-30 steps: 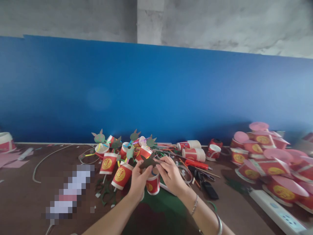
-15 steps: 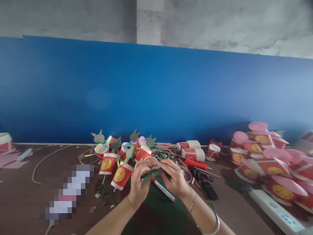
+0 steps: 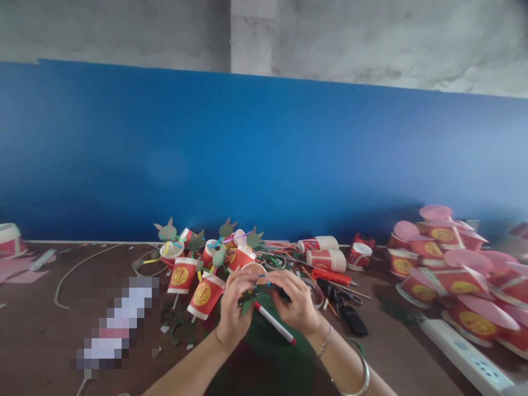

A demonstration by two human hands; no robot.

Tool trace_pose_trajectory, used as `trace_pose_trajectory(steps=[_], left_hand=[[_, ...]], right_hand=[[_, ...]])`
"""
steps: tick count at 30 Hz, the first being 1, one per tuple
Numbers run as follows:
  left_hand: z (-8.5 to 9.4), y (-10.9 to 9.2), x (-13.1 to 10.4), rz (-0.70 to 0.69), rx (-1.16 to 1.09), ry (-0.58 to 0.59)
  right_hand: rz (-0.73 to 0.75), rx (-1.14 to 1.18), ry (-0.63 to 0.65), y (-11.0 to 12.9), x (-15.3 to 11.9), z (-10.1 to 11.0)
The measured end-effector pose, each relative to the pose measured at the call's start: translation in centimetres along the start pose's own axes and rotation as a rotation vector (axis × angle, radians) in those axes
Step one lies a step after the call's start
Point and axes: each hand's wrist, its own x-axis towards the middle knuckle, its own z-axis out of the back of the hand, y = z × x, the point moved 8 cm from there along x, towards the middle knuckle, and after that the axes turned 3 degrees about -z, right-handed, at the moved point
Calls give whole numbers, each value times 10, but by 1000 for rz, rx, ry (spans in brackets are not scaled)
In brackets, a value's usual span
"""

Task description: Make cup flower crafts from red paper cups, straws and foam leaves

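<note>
My left hand (image 3: 236, 300) and my right hand (image 3: 294, 300) meet at the middle of the table, fingers pinched. Between their fingertips runs a thin blue strip (image 3: 262, 276), one end with each hand; I cannot tell if it is a straw or a wire. Right behind the fingertips is the round, tan opening of a paper cup (image 3: 256, 269), partly hidden by them. Below the hands, a white marker with red ends (image 3: 275, 323) lies on a dark green sheet (image 3: 264, 363). To the left stand red paper cups (image 3: 206, 296) with green animal-head cutouts (image 3: 166, 231).
Stacked paper cups (image 3: 326, 260), a red-handled tool (image 3: 330, 276) and black scissors (image 3: 346, 305) lie to the right. Cups with pink paper discs (image 3: 466, 264) are piled farther right, behind a white power strip (image 3: 466, 355). A blue panel (image 3: 264, 159) borders the table's back.
My fingers have shifted slightly apart, and more of the blue strip and the cup opening shows. The marker has moved slightly to the left.
</note>
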Motion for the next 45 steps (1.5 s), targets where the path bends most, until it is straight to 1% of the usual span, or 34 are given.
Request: trace_pose_trajectory(steps=[5, 12, 14, 17, 19, 23, 27, 35, 40, 45], left_hand=[[0, 0, 1, -10, -36, -1], [0, -7, 4, -71, 62, 18], [0, -6, 3, -65, 64, 27], [-3, -5, 1, -53, 47, 52], [-3, -3, 0, -45, 40, 54], [-2, 1, -1, -36, 58, 25], [-1, 3, -2, -33, 92, 11], [1, 4, -2, -13, 97, -24], [0, 1, 1, -19, 75, -4], [0, 1, 0, -26, 57, -1]], right_hand=[[-8, 10, 10, -1, 0, -1], [-17, 13, 58, -4, -2, -7], [-53, 33, 42, -6, -1, -7], [-162, 70, -20, -14, 0, -4], [-196, 87, -27, -16, 0, -4], [-104, 98, 41, -8, 1, -8], [-43, 75, 39, -3, 0, -8], [-31, 59, 68, -2, 0, -11], [-25, 47, 41, -2, -1, -10], [-17, 38, 63, -2, -2, -11]])
